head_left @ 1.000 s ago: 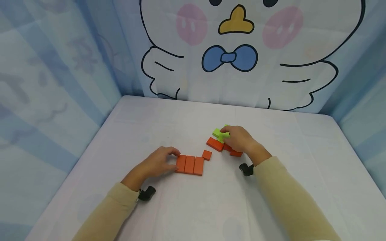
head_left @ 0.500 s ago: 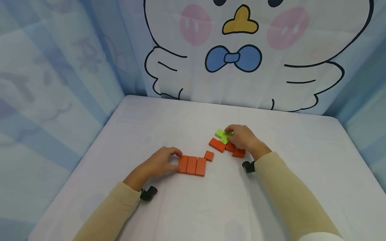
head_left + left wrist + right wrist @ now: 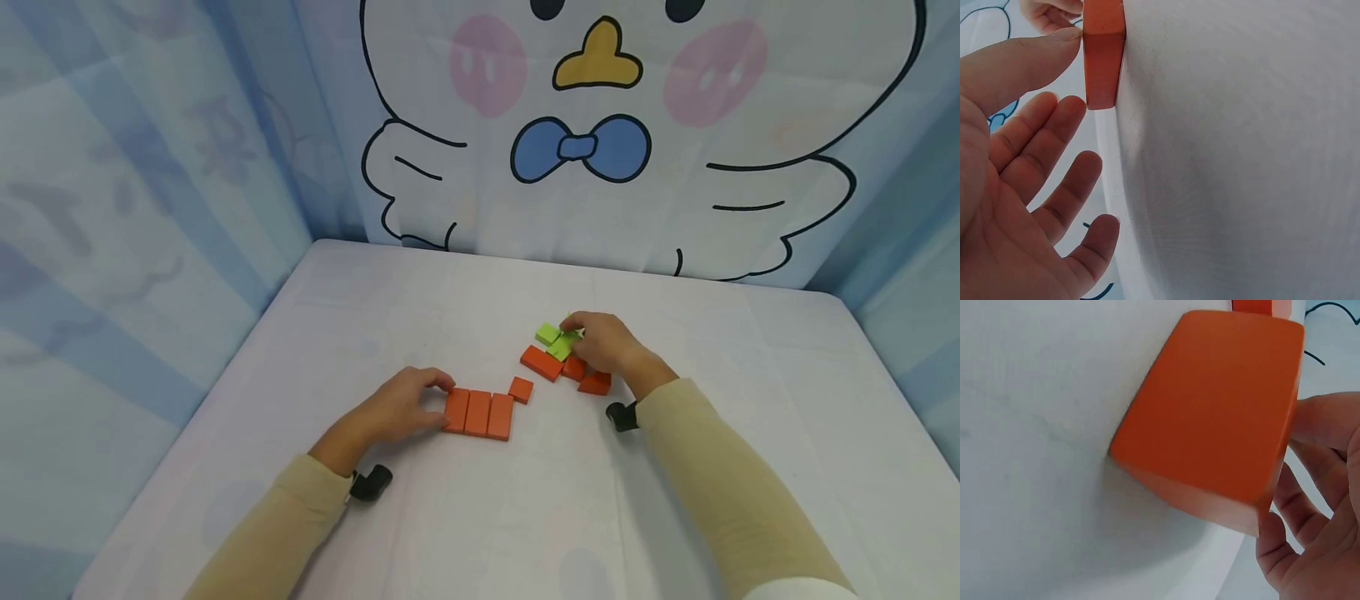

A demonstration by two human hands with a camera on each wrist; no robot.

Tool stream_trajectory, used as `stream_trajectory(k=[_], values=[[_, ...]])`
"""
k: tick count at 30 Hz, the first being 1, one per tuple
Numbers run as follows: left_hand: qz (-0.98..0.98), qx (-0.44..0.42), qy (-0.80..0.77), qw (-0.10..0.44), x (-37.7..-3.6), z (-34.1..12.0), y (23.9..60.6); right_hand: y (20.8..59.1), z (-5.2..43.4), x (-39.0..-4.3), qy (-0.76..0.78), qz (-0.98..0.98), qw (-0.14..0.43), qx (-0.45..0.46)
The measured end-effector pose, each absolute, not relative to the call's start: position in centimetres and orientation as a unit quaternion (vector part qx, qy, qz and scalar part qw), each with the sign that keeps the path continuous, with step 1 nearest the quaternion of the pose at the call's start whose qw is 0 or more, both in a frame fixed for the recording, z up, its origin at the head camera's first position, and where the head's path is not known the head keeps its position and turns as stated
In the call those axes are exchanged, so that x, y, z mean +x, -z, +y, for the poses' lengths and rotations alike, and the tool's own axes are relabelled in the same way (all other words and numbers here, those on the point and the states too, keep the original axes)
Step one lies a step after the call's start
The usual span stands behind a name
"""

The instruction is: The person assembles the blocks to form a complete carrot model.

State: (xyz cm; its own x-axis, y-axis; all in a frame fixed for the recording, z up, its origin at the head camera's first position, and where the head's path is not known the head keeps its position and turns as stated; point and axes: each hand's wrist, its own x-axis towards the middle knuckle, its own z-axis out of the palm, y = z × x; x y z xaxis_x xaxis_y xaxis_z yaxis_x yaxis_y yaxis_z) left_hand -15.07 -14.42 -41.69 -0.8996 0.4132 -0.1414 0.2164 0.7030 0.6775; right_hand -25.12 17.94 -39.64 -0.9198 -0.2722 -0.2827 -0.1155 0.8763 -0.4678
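In the head view my left hand [image 3: 393,406] is at the left end of a row of three flat orange blocks [image 3: 477,412]. Its thumb and forefinger hold opposite ends of the outermost one. The left wrist view has the thumb against this orange block [image 3: 1104,59], the lower fingers spread loosely. Farther back, my right hand [image 3: 607,343] pinches at a cluster of lime-green blocks [image 3: 561,347], its fingers covering part of them. Close before the right wrist camera stands an orange wedge-shaped block [image 3: 1210,406], hiding the fingertips.
A small orange square block [image 3: 521,390] sits off the row's back right corner. Between it and the right hand lies an orange oblong block [image 3: 542,363], with more orange pieces [image 3: 595,383] under the wrist. A printed curtain [image 3: 577,208] hangs behind the white table [image 3: 420,517].
The right fingers have shifted slightly among the green blocks. The left hand stays at the orange row. The whole head view has shifted a little.
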Motion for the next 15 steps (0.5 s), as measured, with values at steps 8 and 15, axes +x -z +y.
stream_trajectory(k=[8, 15], values=[[0.912, 0.176, -0.342, 0.139, -15.1, -14.5, 41.8, 39.7, 18.7, -25.0, 0.238, 0.952, 0.168, -0.096], [0.912, 0.177, -0.342, 0.138, -15.1, -14.5, 41.8, 39.8, 19.1, -24.8, 0.218, 0.958, 0.158, -0.099]])
